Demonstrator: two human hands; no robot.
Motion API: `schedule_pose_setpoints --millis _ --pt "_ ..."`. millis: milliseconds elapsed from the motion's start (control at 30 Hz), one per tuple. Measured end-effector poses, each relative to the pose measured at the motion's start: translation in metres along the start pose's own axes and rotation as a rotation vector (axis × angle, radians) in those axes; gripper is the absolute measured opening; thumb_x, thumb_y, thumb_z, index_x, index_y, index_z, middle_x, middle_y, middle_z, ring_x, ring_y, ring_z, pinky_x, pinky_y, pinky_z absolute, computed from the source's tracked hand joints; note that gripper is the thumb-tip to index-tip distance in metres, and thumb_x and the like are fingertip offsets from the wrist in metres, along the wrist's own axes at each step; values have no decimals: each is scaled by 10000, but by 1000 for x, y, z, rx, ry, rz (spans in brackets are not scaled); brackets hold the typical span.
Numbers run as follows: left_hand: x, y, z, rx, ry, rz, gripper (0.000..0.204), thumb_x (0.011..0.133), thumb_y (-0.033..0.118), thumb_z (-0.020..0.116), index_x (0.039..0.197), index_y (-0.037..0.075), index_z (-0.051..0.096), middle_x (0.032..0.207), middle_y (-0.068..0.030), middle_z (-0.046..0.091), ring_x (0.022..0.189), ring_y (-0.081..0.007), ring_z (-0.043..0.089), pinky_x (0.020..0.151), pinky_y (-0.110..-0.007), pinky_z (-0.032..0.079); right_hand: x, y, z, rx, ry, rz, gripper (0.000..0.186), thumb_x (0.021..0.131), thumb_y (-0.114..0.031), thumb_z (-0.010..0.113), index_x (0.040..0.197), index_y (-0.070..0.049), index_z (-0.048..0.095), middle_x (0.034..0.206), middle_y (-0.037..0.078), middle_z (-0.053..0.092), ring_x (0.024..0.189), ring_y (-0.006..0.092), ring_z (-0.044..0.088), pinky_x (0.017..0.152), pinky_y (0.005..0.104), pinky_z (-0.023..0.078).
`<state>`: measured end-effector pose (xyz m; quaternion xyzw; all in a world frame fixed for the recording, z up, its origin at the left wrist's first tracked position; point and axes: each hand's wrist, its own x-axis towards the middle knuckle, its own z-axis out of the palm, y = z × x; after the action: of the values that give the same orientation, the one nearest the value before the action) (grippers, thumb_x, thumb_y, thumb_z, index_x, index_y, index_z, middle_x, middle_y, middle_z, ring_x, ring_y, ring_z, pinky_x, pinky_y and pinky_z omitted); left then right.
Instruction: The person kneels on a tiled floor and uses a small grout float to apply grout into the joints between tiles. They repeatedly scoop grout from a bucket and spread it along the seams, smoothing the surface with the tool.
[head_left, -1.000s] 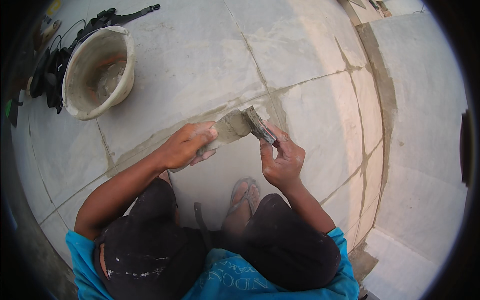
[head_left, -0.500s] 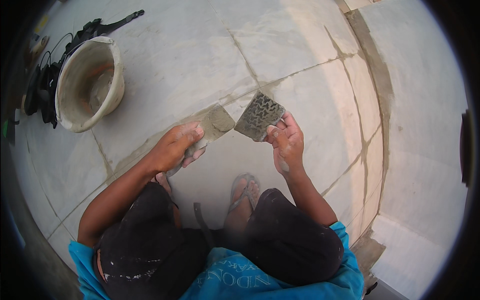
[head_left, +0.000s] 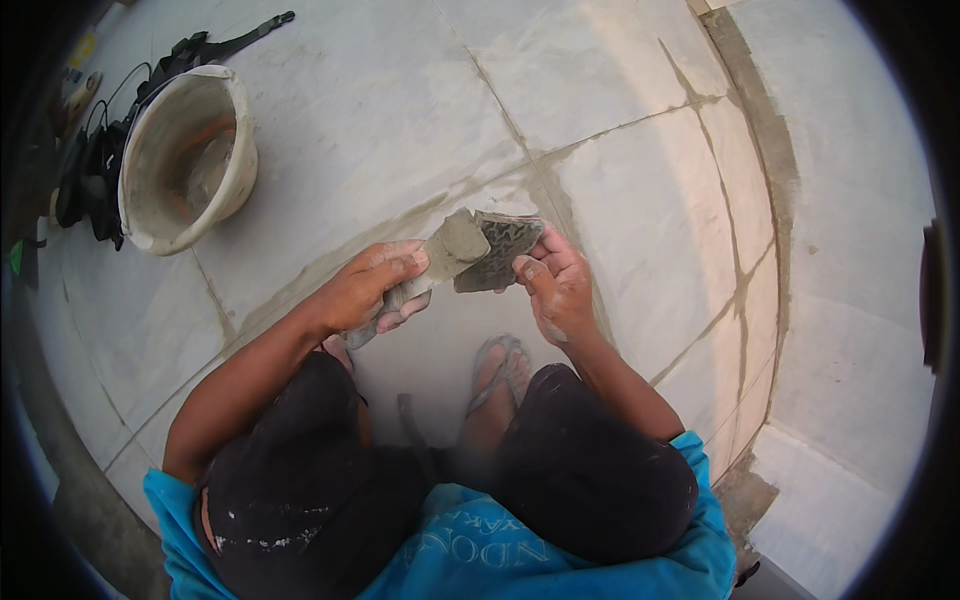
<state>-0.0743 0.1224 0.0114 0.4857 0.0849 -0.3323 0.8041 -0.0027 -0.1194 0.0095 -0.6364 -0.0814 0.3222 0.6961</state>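
Note:
My left hand [head_left: 375, 287] is closed around a putty knife [head_left: 412, 284], whose handle end pokes out below my fingers. A lump of grey paste [head_left: 458, 243] covers the blade's far end. In my right hand [head_left: 560, 287], pinched between thumb and fingers, is a flat dark piece with a raised tread pattern [head_left: 510, 250], probably rubber and smeared grey. The loaded end of the knife overlaps the left edge of this piece; whether they press together I cannot tell. Both are held up over the tiled floor in front of my knees.
A pale bucket [head_left: 245, 165], coated inside with dried residue, stands at the far left. Behind it lie black straps [head_left: 235, 42] and other gear. Large grey floor tiles [head_left: 360, 120] have joints smeared with grout. A paler raised surface [head_left: 850, 240] runs along the right. My sandalled foot [head_left: 497, 375] is below my hands.
My hands have come together, bringing the pasted blade over the patterned piece's edge. The patterned piece has tilted and shows a narrower face. The view has shifted slightly.

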Motion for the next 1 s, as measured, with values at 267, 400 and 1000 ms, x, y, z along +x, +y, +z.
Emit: schedule_pose_setpoints --millis 267,400,1000 --pt "4 3 -7 230 187 143 430 1001 418 371 1117 30 515 652 -14 496 472 -66 420 484 -212 379 -3 -16 -4 458 219 128 432 890 -36 517 1307 -15 408 1130 104 589 997 190 610 810 412 560" --pt "3 -16 -5 151 177 121 435 1005 414 368 1138 30 521 678 -8 505 502 -65 433 504 -211 383 -1 -15 1 611 206 116 449 903 -50 530 1325 -63 378 1144 92 584 1063 232 595 951 496 488" --pt "7 -18 13 336 207 104 408 1027 372 329 1135 29 520 737 -10 501 554 -78 444 547 -223 386 -9 -23 19 166 309 -123 382 940 -5 530 1287 23 374 1143 160 604 1039 217 620 924 395 528"
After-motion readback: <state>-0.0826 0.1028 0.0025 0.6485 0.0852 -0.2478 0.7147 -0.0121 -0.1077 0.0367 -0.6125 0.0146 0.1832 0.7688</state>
